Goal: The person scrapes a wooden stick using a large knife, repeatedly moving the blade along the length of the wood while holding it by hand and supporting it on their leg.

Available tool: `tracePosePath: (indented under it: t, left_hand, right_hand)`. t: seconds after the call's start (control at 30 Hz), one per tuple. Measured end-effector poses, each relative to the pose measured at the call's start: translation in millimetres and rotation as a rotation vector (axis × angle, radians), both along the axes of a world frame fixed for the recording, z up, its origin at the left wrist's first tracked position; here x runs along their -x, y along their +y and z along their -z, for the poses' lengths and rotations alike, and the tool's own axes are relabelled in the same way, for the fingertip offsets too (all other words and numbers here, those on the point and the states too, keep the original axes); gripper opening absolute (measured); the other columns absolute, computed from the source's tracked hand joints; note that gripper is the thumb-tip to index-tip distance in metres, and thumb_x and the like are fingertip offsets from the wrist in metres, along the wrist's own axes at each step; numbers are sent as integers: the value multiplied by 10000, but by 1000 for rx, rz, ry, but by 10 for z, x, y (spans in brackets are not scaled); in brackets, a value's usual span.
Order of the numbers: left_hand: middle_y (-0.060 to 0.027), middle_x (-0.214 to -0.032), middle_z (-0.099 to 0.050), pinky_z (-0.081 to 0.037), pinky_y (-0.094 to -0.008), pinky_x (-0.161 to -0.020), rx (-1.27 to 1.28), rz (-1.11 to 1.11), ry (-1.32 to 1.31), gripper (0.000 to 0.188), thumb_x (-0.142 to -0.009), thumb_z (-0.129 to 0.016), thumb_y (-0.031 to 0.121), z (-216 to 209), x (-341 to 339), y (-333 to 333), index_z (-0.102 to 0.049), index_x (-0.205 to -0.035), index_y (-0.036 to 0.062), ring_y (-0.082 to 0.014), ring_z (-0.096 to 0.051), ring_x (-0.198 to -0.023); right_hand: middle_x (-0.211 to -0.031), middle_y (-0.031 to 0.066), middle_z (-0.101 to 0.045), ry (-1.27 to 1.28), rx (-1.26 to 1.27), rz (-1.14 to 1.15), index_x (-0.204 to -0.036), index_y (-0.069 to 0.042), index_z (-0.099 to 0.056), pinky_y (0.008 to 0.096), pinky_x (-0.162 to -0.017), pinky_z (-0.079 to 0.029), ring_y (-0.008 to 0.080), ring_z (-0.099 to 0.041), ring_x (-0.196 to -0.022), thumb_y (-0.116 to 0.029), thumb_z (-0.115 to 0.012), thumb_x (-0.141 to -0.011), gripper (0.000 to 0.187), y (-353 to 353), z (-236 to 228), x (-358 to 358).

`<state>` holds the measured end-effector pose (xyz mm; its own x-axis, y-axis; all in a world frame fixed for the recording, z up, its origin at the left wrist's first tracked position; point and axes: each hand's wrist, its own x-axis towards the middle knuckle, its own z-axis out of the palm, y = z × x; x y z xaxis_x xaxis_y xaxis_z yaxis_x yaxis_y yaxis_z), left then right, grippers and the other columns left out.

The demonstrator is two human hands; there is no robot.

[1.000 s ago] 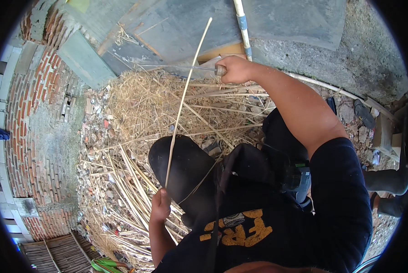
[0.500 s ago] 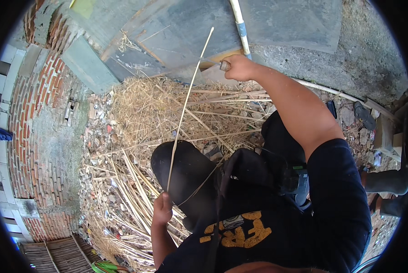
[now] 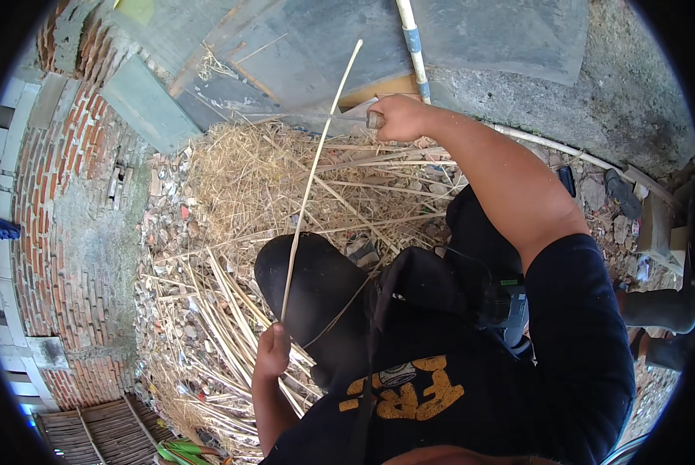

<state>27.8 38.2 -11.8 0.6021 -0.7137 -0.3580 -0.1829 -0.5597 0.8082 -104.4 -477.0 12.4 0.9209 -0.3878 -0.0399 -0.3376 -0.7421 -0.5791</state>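
Note:
My left hand [image 3: 272, 351] is closed round the lower end of a long, thin pale stick [image 3: 309, 186], perhaps cane or split bamboo. The stick slants upward and away over my left knee, its tip free near the grey panels. Out at arm's length, my right hand [image 3: 403, 118] grips the round handle of a knife [image 3: 375, 120]. Its long thin blade points left and crosses the stick's upper part; whether the edge touches it I cannot tell. Below the blade lies a heap of dry, straw-like shavings [image 3: 239, 174].
A bundle of pale strips [image 3: 227, 306] lies on the rubble beside my left knee. A brick wall [image 3: 72, 232] runs along the left. Grey panels [image 3: 301, 46] and a white pipe [image 3: 411, 39] stand ahead. At the right are a dark shoe [image 3: 621, 194] and another person's legs [image 3: 657, 310].
My right hand has moved slightly left and down with the knife, and its blade now lies nearly level across the stick. The left hand and stick have shifted a little up and left.

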Motion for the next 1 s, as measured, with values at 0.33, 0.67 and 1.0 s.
tracePosePath:
  t: [0.33,0.67,1.0]
  left_hand:
    - [69,-578,-395,-273,-237,-456,31,-37,62,462,-1051,-393,461,62,8,-55,-465,-746,121,-41,-349,-503]
    - [52,-584,-415,-299,-243,-471,-51,-24,11,469,-1046,-396,475,-102,68,-5,-479,-766,108,-57,-381,-519]
    - [46,-603,-429,-303,-244,-485,-7,4,-14,486,-1047,-383,484,-23,-4,69,-478,-754,108,-58,-380,-537]
  right_hand:
    - [-1033,194,-689,63,-66,-65,-1074,-6,-661,422,-874,-510,342,-650,-995,-146,-647,-754,349,110,-2,-39]
    - [-877,168,-671,25,63,-212,-921,-54,-649,465,-768,-500,386,-637,-897,-141,-631,-722,218,545,-85,-74]
    - [-1002,218,-672,-33,-47,80,-1071,-11,-633,422,-835,-499,365,-642,-977,-187,-655,-731,383,-90,23,-11]
